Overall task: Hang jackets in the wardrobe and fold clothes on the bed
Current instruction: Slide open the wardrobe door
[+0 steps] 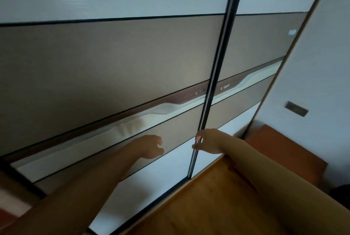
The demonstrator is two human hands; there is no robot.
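A tall wardrobe with sliding doors fills the view; its left door (106, 60) and right door (251, 45) have white and taupe panels and meet at a dark metal edge strip (217, 64). Both doors look closed. My right hand (207, 141) grips that dark edge strip low down, fingers curled round it. My left hand (149, 145) hovers close to the left door's taupe panel with loosely curled fingers, holding nothing. No jackets or clothes are in view.
A wooden floor (208, 206) runs along the wardrobe's bottom track. An orange-brown piece of furniture (280, 151) stands in the right corner against a white wall with a dark switch plate (296, 109). A dark object (341, 193) sits at the right edge.
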